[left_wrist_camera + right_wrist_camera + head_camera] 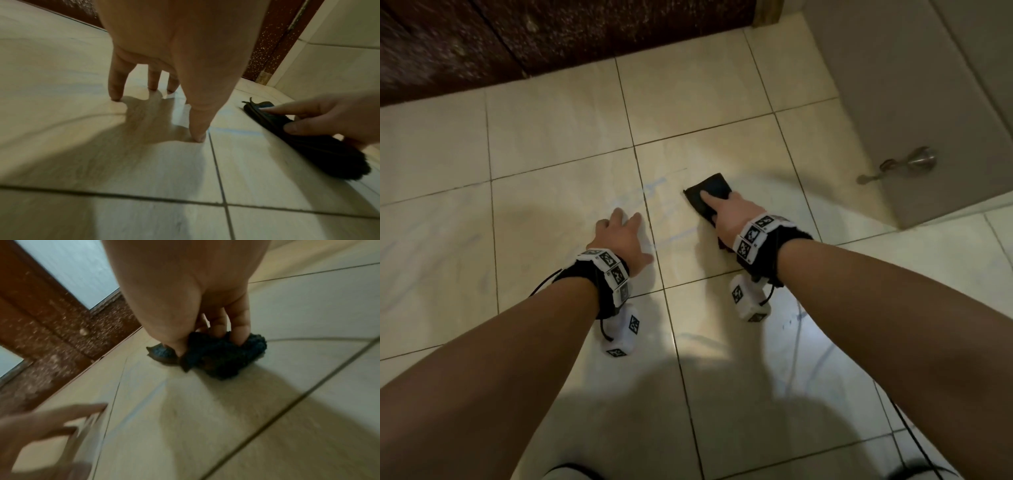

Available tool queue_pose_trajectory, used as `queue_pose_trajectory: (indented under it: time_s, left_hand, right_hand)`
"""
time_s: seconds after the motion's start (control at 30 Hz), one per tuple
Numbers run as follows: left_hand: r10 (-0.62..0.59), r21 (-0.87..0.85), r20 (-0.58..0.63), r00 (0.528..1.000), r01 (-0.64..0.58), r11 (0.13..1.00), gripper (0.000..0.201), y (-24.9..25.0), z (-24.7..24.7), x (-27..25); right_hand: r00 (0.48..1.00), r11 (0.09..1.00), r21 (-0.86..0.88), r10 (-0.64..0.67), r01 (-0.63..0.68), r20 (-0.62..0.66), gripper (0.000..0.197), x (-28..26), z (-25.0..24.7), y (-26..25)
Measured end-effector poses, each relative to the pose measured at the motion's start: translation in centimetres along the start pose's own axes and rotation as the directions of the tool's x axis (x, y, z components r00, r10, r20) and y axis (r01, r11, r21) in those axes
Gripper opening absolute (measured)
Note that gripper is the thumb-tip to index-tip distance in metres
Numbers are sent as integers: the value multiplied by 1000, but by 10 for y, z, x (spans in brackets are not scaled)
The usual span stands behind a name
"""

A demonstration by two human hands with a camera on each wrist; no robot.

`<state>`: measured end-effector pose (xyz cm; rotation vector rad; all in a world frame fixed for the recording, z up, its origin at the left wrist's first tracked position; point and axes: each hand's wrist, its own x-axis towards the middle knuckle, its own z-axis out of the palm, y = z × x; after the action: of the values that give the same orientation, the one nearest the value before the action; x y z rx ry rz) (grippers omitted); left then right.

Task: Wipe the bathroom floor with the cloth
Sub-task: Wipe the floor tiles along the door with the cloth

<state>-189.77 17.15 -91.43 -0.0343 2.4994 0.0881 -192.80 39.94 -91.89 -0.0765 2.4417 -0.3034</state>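
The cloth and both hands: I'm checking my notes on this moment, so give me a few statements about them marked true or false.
1. The right hand grips the dark cloth against the tiled floor. True.
2. The left hand also holds a cloth. False: it holds nothing; its spread fingers rest their tips on the floor.
3. The cloth is white. False: it is dark, almost black, with a bluish patch.
4. A door with a metal handle stands to the right of the cloth. True.
5. The cloth lies left of the left hand. False: it lies to its right, across a grout line.
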Motion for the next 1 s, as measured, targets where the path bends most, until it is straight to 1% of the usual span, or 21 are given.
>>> queue_pose_trajectory:
  time_s: [0.07, 0.17, 0.33, 0.43, 0.6, 0.67, 0.77, 0.87, 1.0]
  left_hand:
    - [-2, 4, 18, 1000, 2, 1000, 88, -2, 2, -1]
    - [9, 21, 28, 1000, -10, 1000, 89, -5, 4, -4]
    - [21, 17, 47, 999, -22, 1000, 91, -11, 5, -5]
    - [29, -1, 41, 999, -29, 1000, 90, -14, 5, -4]
    - [38, -15, 12, 999, -38, 999, 86, -13, 5, -4]
    - [42, -19, -14, 999, -42, 999, 83, -12, 4, -4]
    - [41, -21, -30, 999, -42, 999, 81, -13, 4, -4]
    - [44, -13, -18, 999, -45, 999, 82, -14, 2, -4]
    - [41, -11, -17, 999, -41, 999, 85, -14, 5, -5]
  right_hand:
    - [1000, 1000, 12, -9, 9, -8, 66, 0, -6, 16]
    - [996, 999, 4, 48, -48, -71, 63, -5, -8, 53]
    - [967, 975, 29, 224, -222, -124, 58, -20, -20, 118]
    - [947, 955, 5, 296, -297, -124, 57, -25, -21, 127]
    - [951, 954, 27, 299, -298, -83, 66, -24, -18, 116]
    - [956, 959, 43, 284, -282, -77, 66, -25, -17, 107]
    - [974, 977, 40, 212, -210, -74, 64, -25, -10, 81]
    - [991, 993, 9, 115, -115, -70, 66, -20, -2, 46]
    - [999, 999, 26, 42, -42, 4, 83, -17, 7, 0]
